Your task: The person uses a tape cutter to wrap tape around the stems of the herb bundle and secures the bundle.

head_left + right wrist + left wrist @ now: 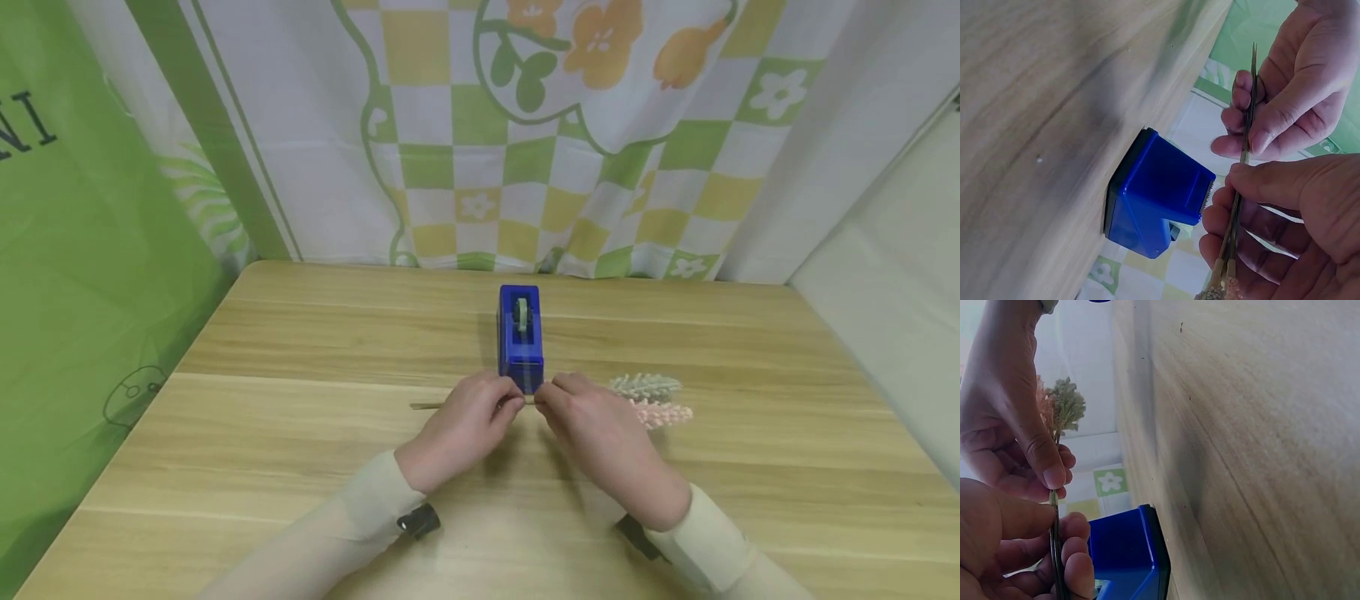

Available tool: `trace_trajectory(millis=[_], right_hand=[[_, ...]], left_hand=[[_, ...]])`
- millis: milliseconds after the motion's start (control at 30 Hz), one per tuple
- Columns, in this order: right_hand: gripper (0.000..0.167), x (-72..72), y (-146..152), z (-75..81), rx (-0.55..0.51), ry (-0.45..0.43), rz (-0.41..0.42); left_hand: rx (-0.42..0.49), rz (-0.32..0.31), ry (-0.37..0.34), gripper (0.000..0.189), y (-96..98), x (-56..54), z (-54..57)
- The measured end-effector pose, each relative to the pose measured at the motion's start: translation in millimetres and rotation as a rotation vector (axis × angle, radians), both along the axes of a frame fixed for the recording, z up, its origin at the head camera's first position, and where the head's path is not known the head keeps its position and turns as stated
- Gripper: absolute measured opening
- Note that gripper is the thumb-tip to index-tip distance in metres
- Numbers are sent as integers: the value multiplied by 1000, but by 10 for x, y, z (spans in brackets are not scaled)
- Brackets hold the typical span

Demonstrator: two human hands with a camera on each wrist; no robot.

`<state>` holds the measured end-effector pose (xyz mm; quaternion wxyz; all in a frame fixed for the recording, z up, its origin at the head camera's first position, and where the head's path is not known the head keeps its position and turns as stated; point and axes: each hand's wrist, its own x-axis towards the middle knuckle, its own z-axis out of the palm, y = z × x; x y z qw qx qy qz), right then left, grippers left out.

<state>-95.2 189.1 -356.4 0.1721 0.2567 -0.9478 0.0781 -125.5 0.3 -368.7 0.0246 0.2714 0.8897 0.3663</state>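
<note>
Two flower sprays, one pale green [647, 386] and one pink [665, 414], lie side by side with their thin stems [1252, 94] bundled together. My left hand [465, 425] pinches the bundle between thumb and fingers, toward its bare end. Close beside it, my right hand [600, 442] pinches the stems nearer the flower heads. A lighter band [1245, 157] shows round the stems between the two thumbs. Just beyond the fingertips stands a blue tape dispenser [534, 342], its toothed cutting edge [1207, 197] facing the hands. Both hands hold the bundle above the table.
The wooden table [315, 350] has rounded far corners. Behind it hangs a checked, flowered curtain [480, 167]; a green cloth [90, 250] hangs at the left and a white one [900, 250] at the right. A dark wrist strap [418, 521] shows below the left sleeve.
</note>
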Motion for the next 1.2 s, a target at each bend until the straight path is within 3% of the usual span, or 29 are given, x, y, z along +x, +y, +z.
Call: trace_trajectory(millis=[367, 600, 867, 1200], right_hand=[[4, -10, 0, 17, -30, -65, -7], [3, -13, 3, 12, 8, -54, -5], [4, -33, 14, 0, -18, -39, 12], [7, -68, 15, -33, -42, -37, -8]], left_hand=[[9, 6, 5, 13, 1, -10, -11], [29, 16, -11, 10, 0, -24, -15], [22, 20, -17, 9, -4, -38, -16], [-7, -18, -22, 22, -7, -80, -16]])
